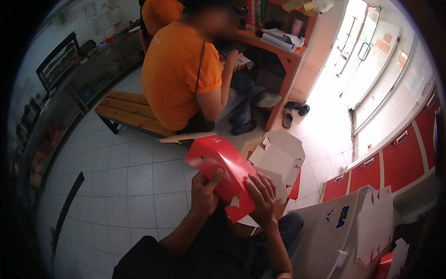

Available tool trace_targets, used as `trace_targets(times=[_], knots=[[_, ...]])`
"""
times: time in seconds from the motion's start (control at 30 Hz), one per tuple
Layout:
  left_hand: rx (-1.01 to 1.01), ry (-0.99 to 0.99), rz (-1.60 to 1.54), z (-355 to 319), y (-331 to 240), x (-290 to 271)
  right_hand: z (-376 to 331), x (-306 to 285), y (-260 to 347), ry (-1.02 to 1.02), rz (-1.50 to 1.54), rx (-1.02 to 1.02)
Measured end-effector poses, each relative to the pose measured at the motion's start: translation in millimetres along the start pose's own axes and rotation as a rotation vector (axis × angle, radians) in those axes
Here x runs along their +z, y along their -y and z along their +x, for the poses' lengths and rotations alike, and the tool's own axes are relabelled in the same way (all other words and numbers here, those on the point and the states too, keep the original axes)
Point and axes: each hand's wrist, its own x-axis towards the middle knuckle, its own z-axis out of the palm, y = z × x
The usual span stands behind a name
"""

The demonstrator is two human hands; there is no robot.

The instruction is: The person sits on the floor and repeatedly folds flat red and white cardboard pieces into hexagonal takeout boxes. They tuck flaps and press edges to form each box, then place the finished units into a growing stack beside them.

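A glossy red cardboard box (224, 163), partly folded, is held up in front of me, with a pale flap sticking out at its far left edge. My left hand (204, 191) grips its near left side, thumb pressed on the red face and fingers underneath. On the right side my right hand (261, 199) holds it, fingers laid over the red panel; its thumb is hidden. Just beyond my right hand lie open boxes (281, 156) with pale insides and red outer sides. What supports them is mostly hidden.
A person in an orange shirt (179, 76) sits ahead on a wooden bench (132, 110), holding something pale. Dark shoes (288, 117) lie by the orange shelf unit (292, 76). At right, flat box blanks (374, 225) rest on a white appliance (320, 232). Red drawers (402, 160) line the right wall.
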Motion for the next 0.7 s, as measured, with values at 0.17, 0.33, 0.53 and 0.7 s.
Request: trace_targets(times=[0.17, 0.33, 0.53, 0.7], knots=[[-0.034, 0.0, -0.128, 6, 8, -9, -13, 12, 54, -0.109, 0.362, 0.39], [0.041, -0.085, 0.011, -1, 11, -2, 3, -8, 39, -0.182, 0.016, -0.123], [0.045, -0.012, 0.192, -21, 25, 5, 18, -10, 18, -0.07, -0.013, -0.109], [0.107, 0.138, 0.308, -17, 39, -10, 27, -14, 32, -0.094, 0.241, 0.21]])
